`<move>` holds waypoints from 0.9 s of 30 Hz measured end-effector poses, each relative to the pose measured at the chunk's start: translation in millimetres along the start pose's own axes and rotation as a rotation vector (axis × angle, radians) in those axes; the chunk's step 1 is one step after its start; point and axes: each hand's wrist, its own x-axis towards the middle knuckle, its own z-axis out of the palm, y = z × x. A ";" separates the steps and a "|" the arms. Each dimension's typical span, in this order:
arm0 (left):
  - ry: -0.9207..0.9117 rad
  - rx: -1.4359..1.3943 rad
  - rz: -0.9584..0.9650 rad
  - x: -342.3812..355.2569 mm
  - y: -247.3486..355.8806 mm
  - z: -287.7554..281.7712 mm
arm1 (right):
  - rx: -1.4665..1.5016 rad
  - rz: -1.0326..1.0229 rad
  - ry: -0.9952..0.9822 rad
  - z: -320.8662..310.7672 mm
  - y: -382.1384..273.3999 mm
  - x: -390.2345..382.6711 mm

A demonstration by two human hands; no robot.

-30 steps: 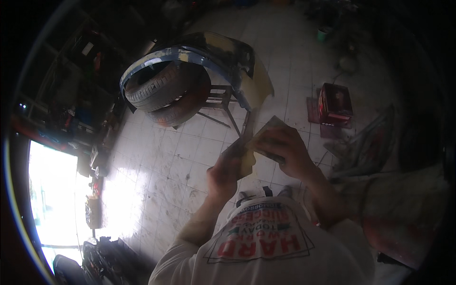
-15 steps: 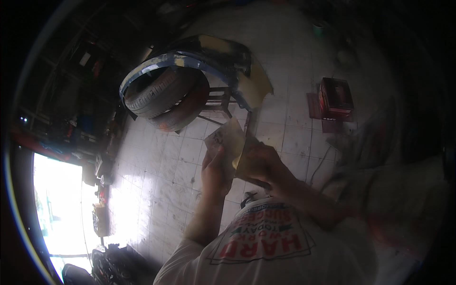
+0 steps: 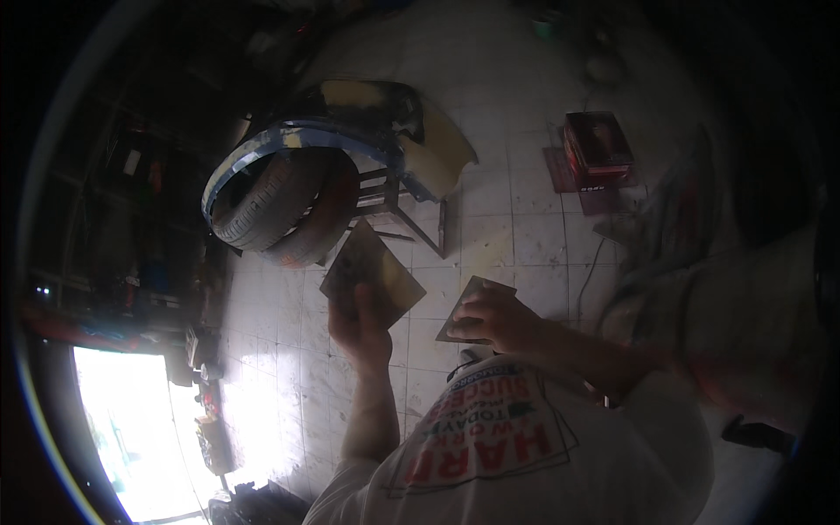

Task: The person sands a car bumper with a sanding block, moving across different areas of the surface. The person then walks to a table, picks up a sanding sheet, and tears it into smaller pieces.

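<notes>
My left hand [image 3: 359, 328] grips a flat, square board [image 3: 359, 261] from below. A patch of yellow paste that looks like body filler [image 3: 402, 284] lies on the board's right side. To the right, apart from the board, my right hand [image 3: 497, 320] is closed around a thin, flat plate like a filler spreader [image 3: 483, 285], its fingers lying across the plate. Beyond both hands is a curved vehicle body panel, probably a fender [image 3: 439, 156], dark and blue with yellowish patches.
The panel is by two stacked tires [image 3: 262, 206] and a dark metal stand [image 3: 429, 234]. A dark red box [image 3: 600, 144] sits on the tiled floor [image 3: 490, 210] at the far right. Bright light enters through a doorway [image 3: 131, 429] at left; dark clutter lines the left side.
My hands have moved apart: the board went left and the plate came away from it to the right. The view has shifted slightly, so the panel appears further left.
</notes>
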 end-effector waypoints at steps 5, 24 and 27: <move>-0.304 0.418 0.206 -6.9 2.3 10.5 | -0.064 0.123 0.206 -13.8 6.1 5.0; 0.067 0.063 -0.035 -3.8 1.8 -6.2 | 0.176 0.018 0.183 -0.4 -18.5 9.1; 0.115 -0.292 -0.454 -12.9 -10.7 -9.7 | 0.317 -0.031 0.209 11.1 -21.6 12.9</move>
